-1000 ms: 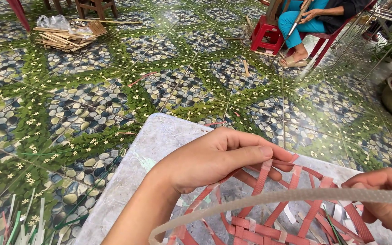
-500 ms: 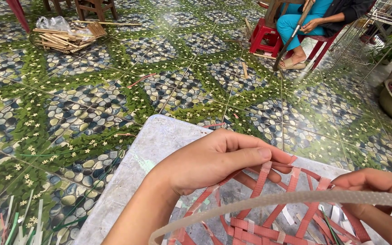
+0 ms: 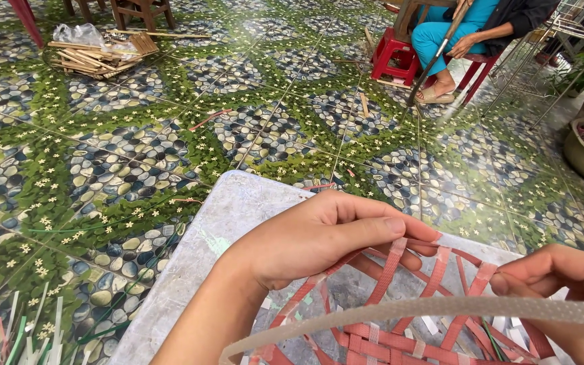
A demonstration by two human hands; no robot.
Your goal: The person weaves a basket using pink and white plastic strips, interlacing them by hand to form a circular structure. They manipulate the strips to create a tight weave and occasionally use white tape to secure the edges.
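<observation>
Big patterned tile floor (image 3: pixel 136 155) everywhere, with a grey slab (image 3: pixel 224 223) lying on it as the work surface. On the slab sits a half-woven red strip basket (image 3: pixel 400 324), a pale band (image 3: pixel 400 309) arching across the front. Left hand (image 3: pixel 319 233) has its fingers pinched shut on a red strip at the rim; right hand (image 3: pixel 562 280) pinches another upright strip.

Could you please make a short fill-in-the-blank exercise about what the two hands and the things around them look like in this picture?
1. The left hand grips strips of a woven basket whose colour is ____.
2. The right hand pinches a strip at the basket's ____ side.
3. The basket rests on a pale grey ____.
4. Far off, a seated person sits on a red ____.

Missing words: red; right; board; stool
</observation>
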